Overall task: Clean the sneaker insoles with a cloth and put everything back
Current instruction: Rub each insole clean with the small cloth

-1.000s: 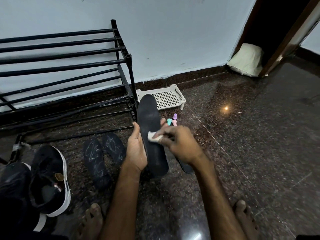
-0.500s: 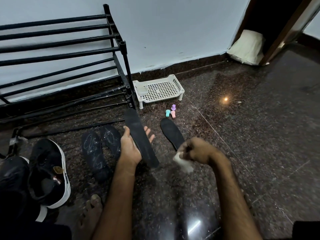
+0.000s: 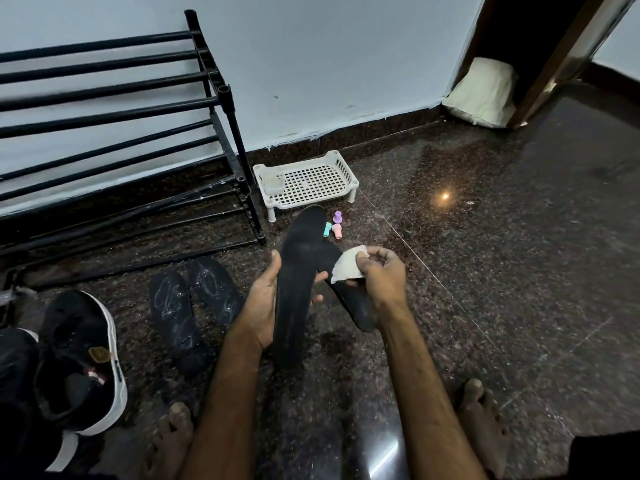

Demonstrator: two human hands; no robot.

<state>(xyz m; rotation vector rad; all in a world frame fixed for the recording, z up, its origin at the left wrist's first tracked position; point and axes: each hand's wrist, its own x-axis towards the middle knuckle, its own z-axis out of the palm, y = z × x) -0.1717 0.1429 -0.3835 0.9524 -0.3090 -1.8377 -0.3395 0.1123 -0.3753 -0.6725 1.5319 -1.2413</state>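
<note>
My left hand (image 3: 265, 303) grips a black insole (image 3: 299, 271) by its edge and holds it upright over the floor, flat face toward me. My right hand (image 3: 379, 271) pinches a small white cloth (image 3: 346, 265) just right of that insole, close to its edge. A second black insole (image 3: 349, 296) lies flat on the floor behind the held one, partly hidden by it and by my right hand. A black sneaker with a white sole (image 3: 81, 358) sits at the lower left.
A black metal shoe rack (image 3: 114, 140) stands at the left against the wall. A pair of dark sandals (image 3: 194, 303) lies in front of it. A white plastic basket tray (image 3: 306, 183) and three small pastel bottles (image 3: 334, 225) sit beyond the insoles. My bare feet frame the bottom.
My left hand has turned the insole from edge-on back to face me and raised it. My right hand with the cloth has come up from near the floor to the insole's right side.
</note>
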